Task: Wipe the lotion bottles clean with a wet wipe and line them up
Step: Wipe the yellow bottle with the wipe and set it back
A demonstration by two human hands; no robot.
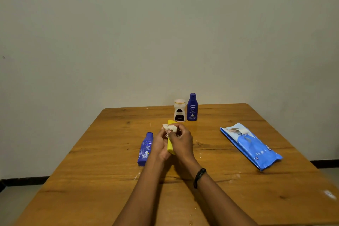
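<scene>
A yellow bottle [170, 147] sits between my two hands over the middle of the table. My left hand [161, 145] grips its left side. My right hand [180, 141] presses a crumpled white wet wipe [169, 128] against the bottle's upper part. Most of the yellow bottle is hidden by my fingers. A blue lotion bottle [145, 149] lies flat on the table just left of my left hand. At the back stand a white bottle with a dark label [179, 111] and an upright blue bottle [192, 107], side by side and nearly touching.
A blue pack of wet wipes [251, 146] lies flat on the right side of the wooden table [91, 179]. White smears dot the wood near my hands. A plain wall stands close behind the table's far edge.
</scene>
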